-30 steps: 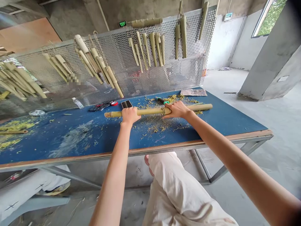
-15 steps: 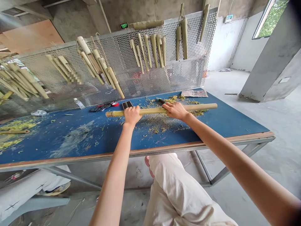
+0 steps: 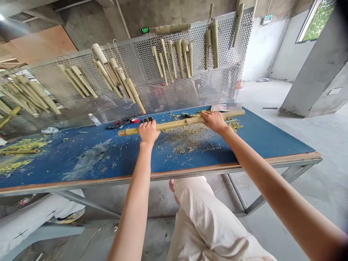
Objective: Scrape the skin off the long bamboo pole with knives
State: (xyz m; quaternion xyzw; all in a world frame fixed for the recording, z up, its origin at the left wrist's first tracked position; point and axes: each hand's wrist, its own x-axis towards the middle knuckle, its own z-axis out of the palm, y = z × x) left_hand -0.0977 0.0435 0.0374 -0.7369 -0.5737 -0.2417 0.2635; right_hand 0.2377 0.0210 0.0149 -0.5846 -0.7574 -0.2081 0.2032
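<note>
A long bamboo pole [image 3: 179, 124] lies across the blue worktable [image 3: 81, 159], its surface pale yellow-green with darker nodes. My left hand [image 3: 148, 131] is wrapped over the pole near its nearer end, just in front of a black phone [image 3: 148, 119]. My right hand [image 3: 214, 121] grips the pole toward its far end, close to a sheet of paper [image 3: 219, 107]. Between my hands, a tool with a green handle [image 3: 186, 115] lies mostly behind the pole. Yellowish bamboo shavings [image 3: 187, 143] are scattered beneath and in front of the pole.
A perforated metal panel [image 3: 168, 83] along the table's back carries several hanging bamboo pieces. Scissors [image 3: 116, 124], red tape [image 3: 134, 120] and a water bottle [image 3: 94, 119] sit to the left. Cream trousers [image 3: 206, 221] show below the table's front edge.
The pole has swung, its far end moving back across the table. My right hand has shifted up and right with it, while my left hand stays nearly in place.
</note>
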